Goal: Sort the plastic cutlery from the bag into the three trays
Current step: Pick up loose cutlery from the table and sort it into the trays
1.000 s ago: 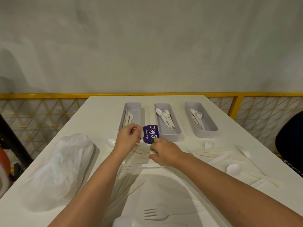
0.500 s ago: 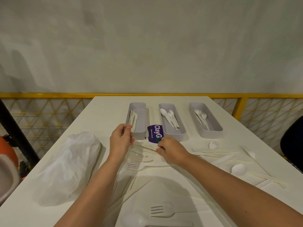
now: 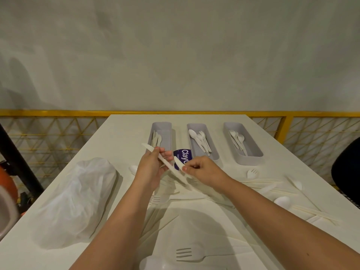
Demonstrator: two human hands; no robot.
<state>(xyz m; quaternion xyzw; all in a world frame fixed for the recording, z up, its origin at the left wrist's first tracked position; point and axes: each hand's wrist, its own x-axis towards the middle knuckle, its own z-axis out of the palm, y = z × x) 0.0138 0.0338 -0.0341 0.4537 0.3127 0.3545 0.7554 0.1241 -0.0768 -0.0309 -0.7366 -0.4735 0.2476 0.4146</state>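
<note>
Three grey trays stand in a row at the far side of the white table: the left tray holds knives, the middle tray spoons, the right tray forks. My left hand grips a white plastic knife, its blade pointing up-left toward the left tray. My right hand pinches a second white knife just right of the first. Beneath both hands lies a pile of loose white cutlery. A purple label shows behind the hands.
A crumpled white plastic bag lies at the left. Loose spoons, forks and knives are scattered at the right, and a fork lies near the front edge. A yellow railing runs behind the table.
Both hands have lifted off the pile, each now holding a white knife. The left hand's knife has swung up toward the left tray.
</note>
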